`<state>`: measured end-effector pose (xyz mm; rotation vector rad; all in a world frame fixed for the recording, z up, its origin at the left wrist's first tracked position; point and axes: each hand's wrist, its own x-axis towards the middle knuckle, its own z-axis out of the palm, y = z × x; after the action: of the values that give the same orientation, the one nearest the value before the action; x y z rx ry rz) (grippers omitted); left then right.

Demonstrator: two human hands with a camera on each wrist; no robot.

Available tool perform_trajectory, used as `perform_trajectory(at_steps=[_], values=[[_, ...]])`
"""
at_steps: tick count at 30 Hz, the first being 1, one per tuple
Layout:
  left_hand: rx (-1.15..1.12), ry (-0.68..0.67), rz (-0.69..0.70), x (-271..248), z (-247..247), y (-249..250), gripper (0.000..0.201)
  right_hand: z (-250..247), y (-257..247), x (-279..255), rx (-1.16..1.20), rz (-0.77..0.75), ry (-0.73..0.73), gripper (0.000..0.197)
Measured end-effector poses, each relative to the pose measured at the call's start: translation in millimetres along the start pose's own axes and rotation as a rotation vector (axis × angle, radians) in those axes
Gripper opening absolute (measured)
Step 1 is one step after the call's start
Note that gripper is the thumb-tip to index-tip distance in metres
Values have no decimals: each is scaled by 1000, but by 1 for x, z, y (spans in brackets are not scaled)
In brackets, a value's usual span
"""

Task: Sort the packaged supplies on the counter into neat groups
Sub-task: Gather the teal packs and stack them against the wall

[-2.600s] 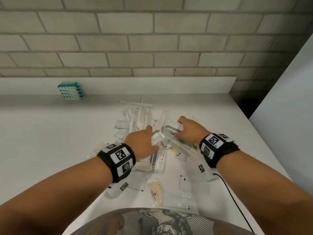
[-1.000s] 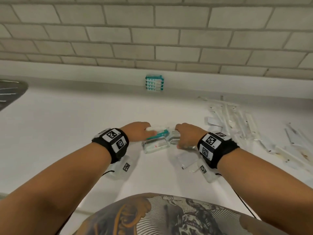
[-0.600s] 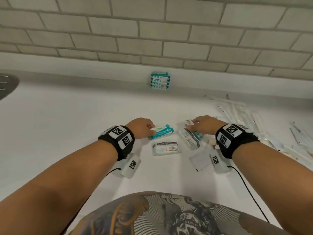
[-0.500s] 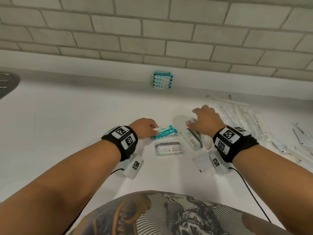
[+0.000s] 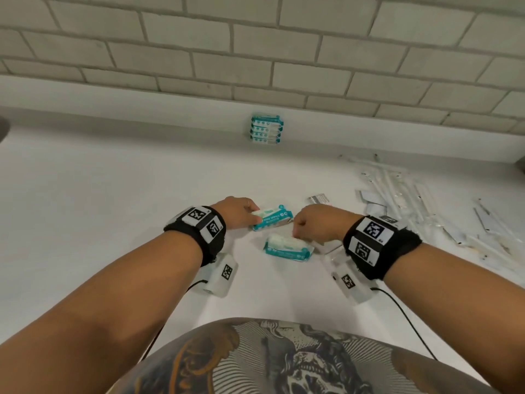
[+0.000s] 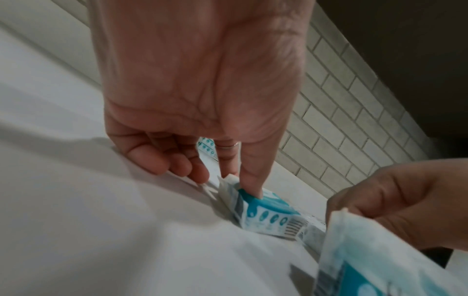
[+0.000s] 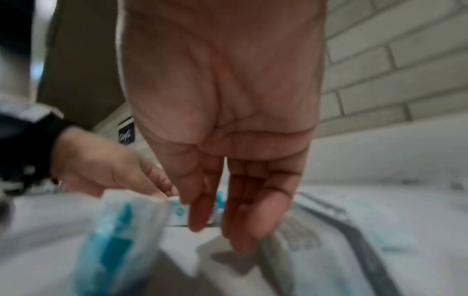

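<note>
Two teal-and-white wipe packs lie mid-counter. My left hand (image 5: 241,211) pinches the left end of the farther pack (image 5: 274,218), with one digit pressed on its top in the left wrist view (image 6: 268,212). The nearer pack (image 5: 287,247) stands tilted on edge, teal face showing. My right hand (image 5: 301,226) hovers at its upper edge; in the right wrist view the fingers (image 7: 253,220) hang relaxed with nothing between them, the tilted pack (image 7: 116,230) beside the thumb. A neat stack of the same packs (image 5: 266,129) stands against the back wall.
Several long white sachets (image 5: 412,200) lie scattered at the right. A small flat packet (image 5: 319,199) sits just beyond my right hand, a clear one (image 5: 329,247) under its wrist. The white counter (image 5: 113,194) stretches left to a sink edge (image 5: 2,129).
My right hand drew back from the farther packets to the nearer pack, which turned from its white barcode side to its teal face. My left hand kept hold of its pack.
</note>
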<state>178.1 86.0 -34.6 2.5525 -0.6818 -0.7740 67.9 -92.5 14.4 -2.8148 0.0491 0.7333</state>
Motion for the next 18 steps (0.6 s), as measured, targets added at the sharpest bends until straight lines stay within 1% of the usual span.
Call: perform_trajectory(at_steps=[3, 5, 8, 9, 11, 13, 15, 17, 18], values=[[-4, -4, -10, -2, 1, 1, 37, -1, 7, 0, -48, 51, 71, 24], [-9, -4, -6, -5, 3, 0, 35, 4, 4, -4, -12, 22, 74, 23], [-29, 6, 1, -7, 4, 2, 33, 14, -7, -7, -13, -43, 44, 36], [-34, 4, 5, -8, 4, 3, 33, 17, -10, -6, -11, -47, 34, 36], [-48, 2, 10, -9, 5, 4, 33, 16, -11, -4, -23, -46, 27, 27], [-61, -6, 8, -12, 6, 5, 32, 11, -5, -4, -78, -19, 48, 24], [-77, -15, 5, -14, 8, 4, 32, 7, 2, -6, -133, 23, 97, 25], [-123, -18, 8, -15, 11, 2, 30, 7, 5, -8, -97, 24, 111, 27], [-146, -15, 14, -15, 12, 0, 30, 9, 4, -10, -66, 11, 95, 34]])
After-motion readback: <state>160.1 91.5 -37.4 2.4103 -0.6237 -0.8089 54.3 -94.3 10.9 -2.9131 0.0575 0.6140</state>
